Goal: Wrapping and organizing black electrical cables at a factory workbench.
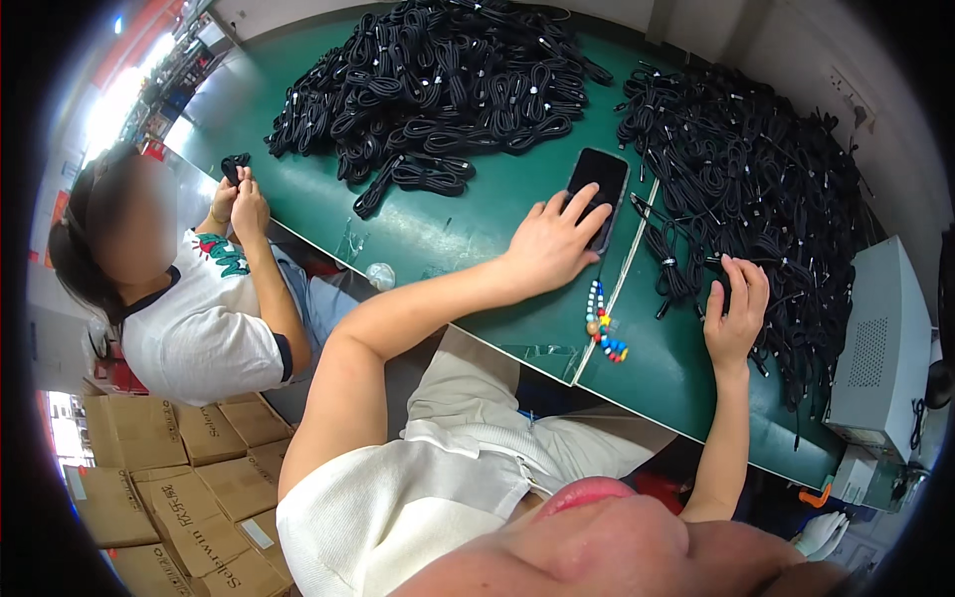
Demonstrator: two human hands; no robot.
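My left hand (pixel 559 243) lies over the lower part of a black smartphone (pixel 600 171), fingers spread and fingertips on its dark screen. A beaded charm strap (pixel 599 320) in several colours trails from the phone's lower end across the green table. To the right, my right hand (pixel 738 303) is at the near-left side of a heap of black cables (pixel 736 169). Its fingers are bent, with the thumb apart from them. A dark cable end (pixel 711 261) shows beside the index fingertip; no grip on it is visible.
A larger pile of bundled black cables (pixel 438 80) covers the back of the green table (pixel 497 204). At the left a co-worker (pixel 214 308) handles a small black cable bundle (pixel 235 166). A grey metal box (pixel 880 348) stands far right. Cardboard boxes (pixel 199 488) are stacked lower left.
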